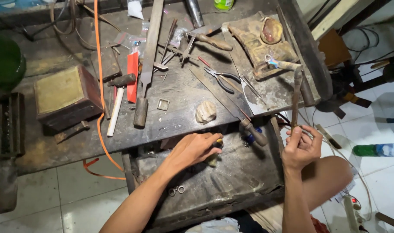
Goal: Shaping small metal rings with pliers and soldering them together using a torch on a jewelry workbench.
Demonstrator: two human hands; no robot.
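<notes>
Left hand is closing over a small yellowish piece on the near drawer tray. Right hand is pinching a thin wire, gripping a long tool upright. Risk: the wire slipping, springing loose from that fingertip pinch.

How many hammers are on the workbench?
1: a hammer with a pale handle lies left of the big file, beside the wooden box. Clutter may hide others.

Small clear plastic bags, bench top.
</notes>
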